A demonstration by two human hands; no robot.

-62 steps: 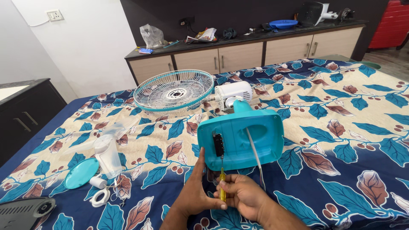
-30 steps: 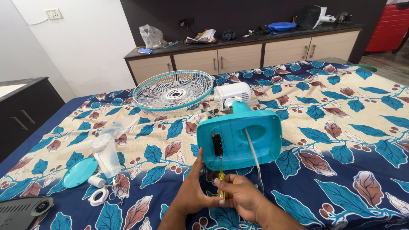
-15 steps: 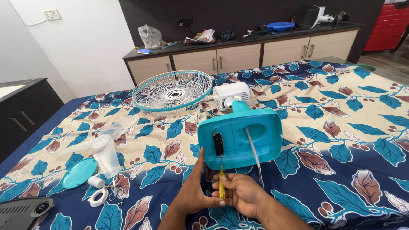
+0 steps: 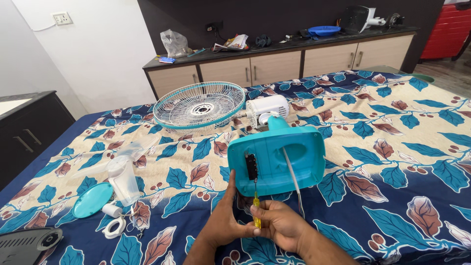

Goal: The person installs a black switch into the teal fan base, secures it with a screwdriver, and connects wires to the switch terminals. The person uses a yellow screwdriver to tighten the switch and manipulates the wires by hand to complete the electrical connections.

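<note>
Our right hand clamped on yellow screwdriver | tip up at teal fan base, prob. in black switch block | left hand wrapped on base edge just beside | white cord to grip's right

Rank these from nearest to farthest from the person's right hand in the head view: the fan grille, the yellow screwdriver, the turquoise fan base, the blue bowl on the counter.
1. yellow screwdriver: held in the right hand.
2. turquoise fan base: just above the hand.
3. fan grille: up-left on the bed.
4. blue bowl: on the far counter.
</note>
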